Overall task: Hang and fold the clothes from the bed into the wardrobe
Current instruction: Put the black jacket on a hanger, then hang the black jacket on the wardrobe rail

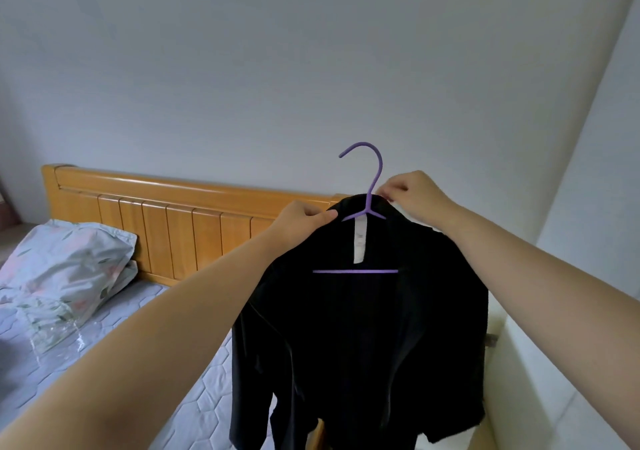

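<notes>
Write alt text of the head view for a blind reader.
The left hand and right hand each pinch the collar of a black jacket on a purple hanger. Behind are a bed, floral pillow and wooden headboard.

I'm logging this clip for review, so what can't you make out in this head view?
Hanger arms: head view, hidden inside the black jacket.
Label print: head view, too small to read.
Jacket hem: cut off by the bottom edge.
Wardrobe: outside the head view.
</notes>
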The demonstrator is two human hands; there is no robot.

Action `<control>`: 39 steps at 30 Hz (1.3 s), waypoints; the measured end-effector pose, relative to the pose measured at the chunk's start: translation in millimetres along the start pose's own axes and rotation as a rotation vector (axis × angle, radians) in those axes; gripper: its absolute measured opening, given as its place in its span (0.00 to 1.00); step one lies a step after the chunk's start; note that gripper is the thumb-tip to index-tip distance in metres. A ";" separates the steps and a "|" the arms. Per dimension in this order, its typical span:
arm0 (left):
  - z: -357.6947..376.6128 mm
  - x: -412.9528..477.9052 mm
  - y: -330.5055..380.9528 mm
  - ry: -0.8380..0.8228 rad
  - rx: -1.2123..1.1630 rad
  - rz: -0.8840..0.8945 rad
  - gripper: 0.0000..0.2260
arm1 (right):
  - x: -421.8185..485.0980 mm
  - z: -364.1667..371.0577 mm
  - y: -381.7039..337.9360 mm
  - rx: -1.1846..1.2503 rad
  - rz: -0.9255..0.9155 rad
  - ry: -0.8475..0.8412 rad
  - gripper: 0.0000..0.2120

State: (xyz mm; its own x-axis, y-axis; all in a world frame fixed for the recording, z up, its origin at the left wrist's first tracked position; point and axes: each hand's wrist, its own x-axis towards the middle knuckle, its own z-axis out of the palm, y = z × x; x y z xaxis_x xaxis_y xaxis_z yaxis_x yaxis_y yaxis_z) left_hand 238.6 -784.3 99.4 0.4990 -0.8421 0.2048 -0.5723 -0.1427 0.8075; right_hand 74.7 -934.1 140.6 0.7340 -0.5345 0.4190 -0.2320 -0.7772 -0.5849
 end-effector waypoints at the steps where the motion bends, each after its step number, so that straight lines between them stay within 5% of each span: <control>1: 0.6 0.4 -1.1 0.004 -0.011 -0.010 0.19 | 0.3 -6.9 3.6 0.075 0.039 0.080 0.12; 3: 3.0 1.1 -0.7 0.020 -0.020 -0.012 0.17 | -0.7 -22.0 7.7 0.180 0.079 0.066 0.12; 6: 8.1 6.3 3.5 0.081 -0.036 -0.014 0.15 | -11.2 -35.0 8.2 0.059 0.166 -0.415 0.08; 8: 12.5 11.9 10.0 0.119 -0.048 0.000 0.14 | -16.9 -34.2 11.3 -0.138 0.216 -0.524 0.04; 13: 24.7 28.3 31.3 0.023 0.059 0.110 0.09 | -17.7 -38.4 32.3 -0.225 0.212 -0.071 0.13; 18: 29.7 44.2 31.6 -0.147 0.413 0.181 0.07 | -36.5 -57.4 49.3 -0.167 0.272 0.070 0.09; 21: 44.5 47.3 39.4 -0.061 0.581 0.216 0.09 | -48.5 -62.7 46.2 -0.161 0.289 0.069 0.08; 25: 62.8 41.7 52.8 0.007 0.498 0.298 0.10 | -73.5 -69.3 37.1 -0.196 0.351 0.141 0.10; 30: 64.8 12.2 65.3 0.224 0.427 0.613 0.13 | -121.1 -79.1 24.0 -0.259 0.493 0.342 0.14; 32: 64.4 -3.1 58.1 0.284 0.432 0.568 0.16 | -143.2 -83.6 15.9 -0.285 0.556 0.407 0.12; 36: 90.3 -22.2 37.5 0.059 0.736 0.408 0.26 | -187.7 -92.6 -1.8 -0.288 0.666 0.531 0.13; 39: 115.1 -30.3 37.4 -0.117 0.644 0.291 0.25 | -219.2 -101.0 -13.9 -0.287 0.748 0.603 0.13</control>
State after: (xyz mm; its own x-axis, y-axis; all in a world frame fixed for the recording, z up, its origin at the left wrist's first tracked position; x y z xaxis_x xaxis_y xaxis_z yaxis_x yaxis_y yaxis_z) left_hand 127.2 -824.0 59.7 0.2148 -0.9380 0.2722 -0.9602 -0.1519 0.2343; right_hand -147.5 -839.6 127.0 -0.0908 -0.9358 0.3406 -0.7050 -0.1812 -0.6857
